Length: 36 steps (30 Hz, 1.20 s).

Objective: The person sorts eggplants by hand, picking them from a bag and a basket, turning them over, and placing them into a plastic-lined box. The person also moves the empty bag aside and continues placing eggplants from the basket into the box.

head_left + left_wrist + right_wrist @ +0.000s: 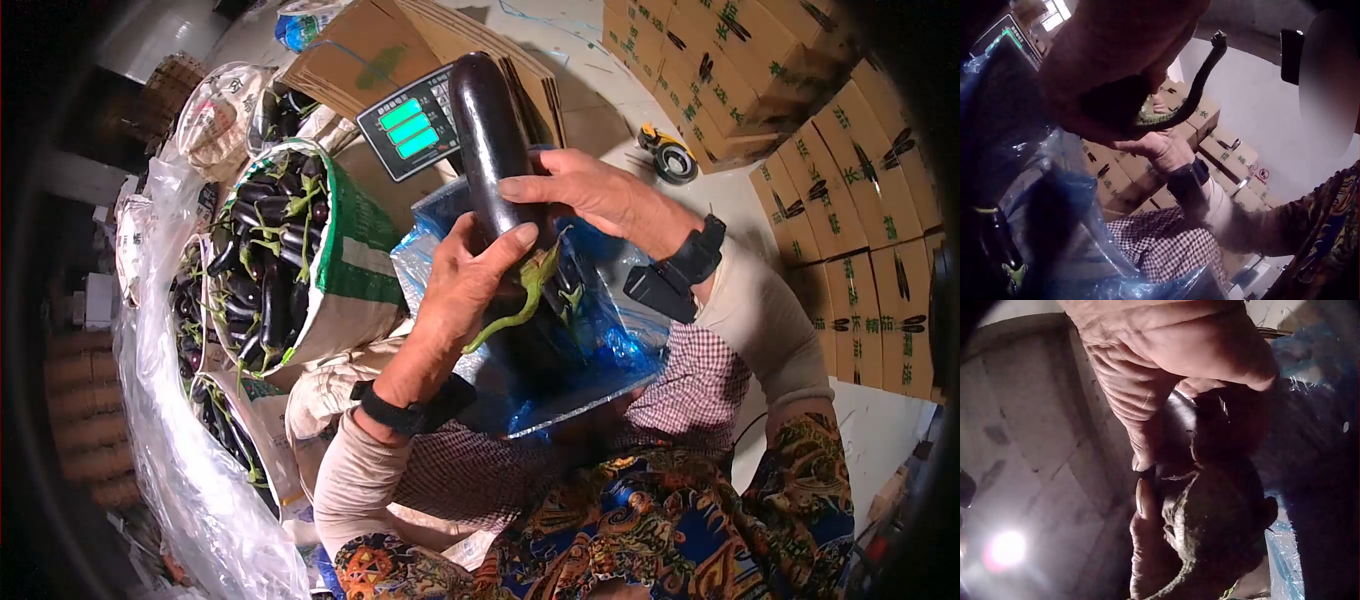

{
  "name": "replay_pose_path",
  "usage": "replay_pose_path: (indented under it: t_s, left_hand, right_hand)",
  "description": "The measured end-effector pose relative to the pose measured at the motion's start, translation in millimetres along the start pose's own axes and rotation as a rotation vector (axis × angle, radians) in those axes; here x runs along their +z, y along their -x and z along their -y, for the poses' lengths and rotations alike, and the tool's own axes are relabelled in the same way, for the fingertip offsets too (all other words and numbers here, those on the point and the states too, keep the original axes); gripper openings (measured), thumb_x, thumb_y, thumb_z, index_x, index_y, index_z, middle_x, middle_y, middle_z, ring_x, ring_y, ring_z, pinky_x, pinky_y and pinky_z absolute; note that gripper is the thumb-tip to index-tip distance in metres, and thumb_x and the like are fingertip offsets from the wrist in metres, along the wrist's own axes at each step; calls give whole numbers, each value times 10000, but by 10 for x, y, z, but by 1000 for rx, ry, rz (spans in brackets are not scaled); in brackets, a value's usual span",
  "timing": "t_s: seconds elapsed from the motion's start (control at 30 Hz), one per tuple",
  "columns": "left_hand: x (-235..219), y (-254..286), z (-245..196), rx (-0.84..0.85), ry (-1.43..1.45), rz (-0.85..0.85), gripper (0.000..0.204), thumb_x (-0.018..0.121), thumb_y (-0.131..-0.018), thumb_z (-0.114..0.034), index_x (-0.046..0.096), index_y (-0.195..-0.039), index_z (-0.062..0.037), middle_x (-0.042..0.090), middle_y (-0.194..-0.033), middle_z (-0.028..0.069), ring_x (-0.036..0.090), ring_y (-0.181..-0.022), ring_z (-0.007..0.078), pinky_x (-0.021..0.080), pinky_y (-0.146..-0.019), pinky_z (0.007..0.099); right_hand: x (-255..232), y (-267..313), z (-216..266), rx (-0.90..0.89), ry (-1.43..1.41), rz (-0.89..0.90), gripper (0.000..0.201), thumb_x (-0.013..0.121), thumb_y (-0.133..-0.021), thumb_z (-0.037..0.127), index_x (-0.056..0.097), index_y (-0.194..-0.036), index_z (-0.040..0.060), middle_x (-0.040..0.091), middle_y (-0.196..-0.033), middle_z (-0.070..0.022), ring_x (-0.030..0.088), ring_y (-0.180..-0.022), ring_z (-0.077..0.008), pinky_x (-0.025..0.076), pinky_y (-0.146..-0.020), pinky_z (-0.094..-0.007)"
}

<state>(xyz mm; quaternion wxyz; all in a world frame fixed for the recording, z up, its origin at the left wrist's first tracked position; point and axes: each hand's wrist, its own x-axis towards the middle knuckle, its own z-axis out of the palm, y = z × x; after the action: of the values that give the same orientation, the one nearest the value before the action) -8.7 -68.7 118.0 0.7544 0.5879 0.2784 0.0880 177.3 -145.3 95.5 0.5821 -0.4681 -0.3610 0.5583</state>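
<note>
- Holding one dark eggplant above the blue liner, both hands engaged; for all directions, 12 is the top of the head view
- Long axis: blunt end between 11 and 12 o'clock, calyx between 5 and 6; the stem curls from the calyx toward 8
- Left hand: enters from 7 o'clock and grips the lower body, thumb just beside the calyx
- Right hand: enters from 4 o'clock and pinches nearer mid-length, thumb laid across the skin; most fingers are hidden behind the eggplant, so their exact placement cannot be told
- Governing relation: the greater length of the eggplant projects beyond both hands toward 12, the left hand being nearer the stem end and the right hand nearer the blunt end
- Surroundings: scale display at 10 o'clock from the hands, filled sack at 9, stacked cartons at 2; clearance between blunt end and display cannot be judged
</note>
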Motion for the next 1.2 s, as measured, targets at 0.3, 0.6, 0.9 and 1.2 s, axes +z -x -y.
replay_pose_path:
  t_s: [0.3,0.6,0.9,1.2]
  left_hand:
    - [-231,-113,206,-81,146,50,700,366,-972,-635,532,-1274,-26,593,-1229,167,552,-1156,292,422,-984,480]
    - [-390,-149,168,119,241,43,694,456,-962,-587,452,-1368,-25,528,-1329,146,506,-1202,258,341,-1054,483]
    - [-424,-116,85,238,338,222,520,623,-899,-299,494,-1316,-15,574,-1234,94,534,-1136,205,375,-1025,398]
    - [-505,-72,86,183,198,42,484,742,-754,-111,551,-1183,4,617,-1091,83,556,-1043,186,399,-983,351]
  right_hand:
    - [-36,26,-99,-11,93,-122,663,820,-724,462,638,-1116,-41,675,-956,-134,652,-912,-195,492,-822,-289]
    - [-63,42,-42,-1,-13,163,567,759,-818,336,599,-1202,-49,664,-1083,-119,639,-991,-186,486,-920,-314]
    - [-29,5,-238,257,-259,372,514,708,-875,220,525,-1284,-32,621,-1208,-114,615,-1082,-197,473,-977,-338]
    - [180,-28,-127,275,294,296,681,776,-813,328,492,-1323,-22,596,-1259,-120,590,-1086,-223,446,-988,-335]
